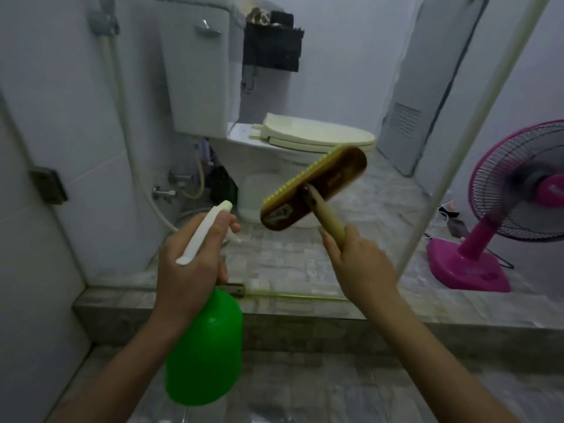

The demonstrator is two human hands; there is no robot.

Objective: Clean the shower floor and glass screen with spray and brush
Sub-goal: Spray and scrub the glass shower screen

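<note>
The left hand (190, 264) grips the neck of a green spray bottle (206, 346), white nozzle pointing at the glass screen (305, 87). The right hand (363, 267) clutches the handle of a brown brush (314, 187), raised before the glass, toilet (305, 148) beyond

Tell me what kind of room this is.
A home bathroom, most likely. A toilet with its lid closed stands by the tiled wall, a shower hose hangs at left, and a glass screen sits on a raised stone curb.
</note>
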